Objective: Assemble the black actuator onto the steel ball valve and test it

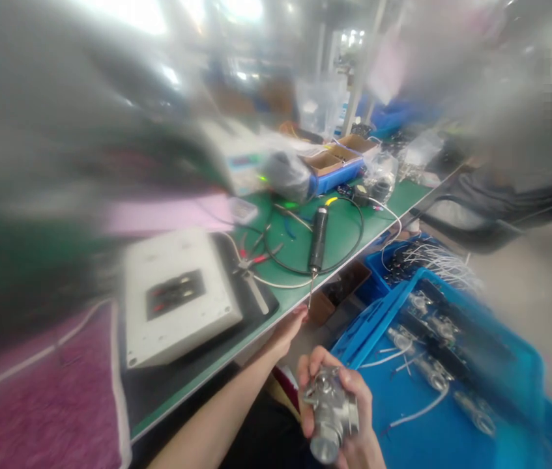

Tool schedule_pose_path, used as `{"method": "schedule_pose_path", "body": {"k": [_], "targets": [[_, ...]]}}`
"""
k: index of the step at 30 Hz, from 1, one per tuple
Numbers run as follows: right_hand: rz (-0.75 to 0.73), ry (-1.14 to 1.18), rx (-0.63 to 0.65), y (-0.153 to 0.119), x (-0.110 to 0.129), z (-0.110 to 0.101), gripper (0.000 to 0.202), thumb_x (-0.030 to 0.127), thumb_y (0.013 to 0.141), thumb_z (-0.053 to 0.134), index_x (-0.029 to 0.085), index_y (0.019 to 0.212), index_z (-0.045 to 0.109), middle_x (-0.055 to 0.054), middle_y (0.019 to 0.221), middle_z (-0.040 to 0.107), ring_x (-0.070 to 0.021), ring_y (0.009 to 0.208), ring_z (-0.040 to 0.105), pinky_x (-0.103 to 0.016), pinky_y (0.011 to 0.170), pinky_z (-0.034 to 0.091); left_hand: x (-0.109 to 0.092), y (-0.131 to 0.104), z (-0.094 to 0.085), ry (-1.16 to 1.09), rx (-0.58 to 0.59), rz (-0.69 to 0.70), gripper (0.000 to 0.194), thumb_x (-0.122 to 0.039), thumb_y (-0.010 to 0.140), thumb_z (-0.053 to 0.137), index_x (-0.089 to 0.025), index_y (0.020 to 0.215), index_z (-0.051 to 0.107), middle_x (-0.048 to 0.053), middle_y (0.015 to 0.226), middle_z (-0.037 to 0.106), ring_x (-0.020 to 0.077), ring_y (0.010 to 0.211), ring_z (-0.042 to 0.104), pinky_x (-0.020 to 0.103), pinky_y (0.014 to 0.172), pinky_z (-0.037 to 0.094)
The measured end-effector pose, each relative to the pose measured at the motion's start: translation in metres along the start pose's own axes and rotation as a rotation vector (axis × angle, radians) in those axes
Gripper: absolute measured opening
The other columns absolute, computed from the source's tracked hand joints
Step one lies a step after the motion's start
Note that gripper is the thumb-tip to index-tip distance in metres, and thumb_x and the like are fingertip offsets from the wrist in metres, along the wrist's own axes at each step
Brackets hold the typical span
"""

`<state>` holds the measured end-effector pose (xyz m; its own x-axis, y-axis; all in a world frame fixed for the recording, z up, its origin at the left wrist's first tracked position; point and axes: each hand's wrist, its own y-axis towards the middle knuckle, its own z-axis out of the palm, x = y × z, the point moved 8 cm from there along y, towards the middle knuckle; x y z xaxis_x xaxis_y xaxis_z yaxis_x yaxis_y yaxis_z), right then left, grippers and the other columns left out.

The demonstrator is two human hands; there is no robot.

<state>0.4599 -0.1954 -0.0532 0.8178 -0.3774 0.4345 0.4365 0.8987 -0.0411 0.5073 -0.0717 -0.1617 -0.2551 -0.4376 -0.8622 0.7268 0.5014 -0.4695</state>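
My right hand (356, 397) is wrapped round a silver cast-metal housing (327, 407) with a round, threaded-looking end facing down toward me. My left hand (289, 332) is stretched out just beyond the bench edge, its fingertips close by the thin bit of a black electric screwdriver (319, 241). Whether the fingertips touch the bit, or pinch something small, is too blurred to make out. The screwdriver lies on the green bench (383, 205), its bit jutting past the front edge and its black cable looped around it.
Pliers with red handles (249, 262) lie beside a white box fixture (178, 306) on a black mat. A blue crate (456, 404) at the right holds several metal housings with white wires. Behind it sits a bin of white cables (439, 260). Cardboard trays (329, 163) stand farther back.
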Motion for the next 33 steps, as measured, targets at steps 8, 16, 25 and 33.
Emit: {"method": "schedule_pose_path", "body": {"k": [8, 16, 25, 33], "targets": [[0.054, -0.300, -0.082, -0.026, 0.019, 0.025, 0.048, 0.044, 0.093, 0.068, 0.025, 0.136, 0.058, -0.017, 0.127, 0.063, -0.0294, 0.096, 0.071, -0.028, 0.048, 0.058, 0.001, -0.193, -0.064, 0.043, 0.162, 0.099, 0.041, -0.051, 0.094, 0.076, -0.015, 0.111, 0.071, 0.009, 0.103, 0.072, 0.0196, 0.095, 0.067, 0.029, 0.088, 0.051], [0.261, -0.623, -0.055, -0.032, -0.064, 0.089, 0.057, 0.050, 0.089, 0.075, 0.030, 0.138, 0.054, -0.020, 0.137, 0.063, -0.0374, 0.108, 0.072, -0.044, 0.073, 0.065, -0.041, -0.341, -0.167, 0.039, -0.404, 0.375, 0.027, -0.046, 0.104, 0.062, -0.021, 0.113, 0.068, 0.004, 0.103, 0.072, 0.0165, 0.099, 0.069, 0.025, 0.091, 0.051], [-0.167, -1.175, 0.464, 0.065, -0.166, 0.203, 0.040, 0.036, 0.092, 0.079, 0.029, 0.127, 0.064, -0.007, 0.142, 0.062, -0.0242, 0.132, 0.060, -0.035, 0.110, 0.052, -0.028, -0.418, -0.252, 0.091, -0.779, 0.468, 0.022, -0.042, 0.105, 0.060, -0.024, 0.115, 0.067, 0.003, 0.108, 0.071, 0.0165, 0.100, 0.070, 0.026, 0.095, 0.056], [-0.031, -1.531, 0.808, 0.088, -0.204, 0.204, 0.048, 0.034, 0.091, 0.080, 0.032, 0.134, 0.059, -0.004, 0.142, 0.060, -0.0245, 0.132, 0.057, -0.041, 0.115, 0.045, -0.031, -0.421, -0.282, 0.249, -0.866, 0.526, 0.012, -0.029, 0.105, 0.060, -0.026, 0.113, 0.068, 0.000, 0.105, 0.071, 0.0148, 0.097, 0.070, 0.025, 0.090, 0.057]]}}
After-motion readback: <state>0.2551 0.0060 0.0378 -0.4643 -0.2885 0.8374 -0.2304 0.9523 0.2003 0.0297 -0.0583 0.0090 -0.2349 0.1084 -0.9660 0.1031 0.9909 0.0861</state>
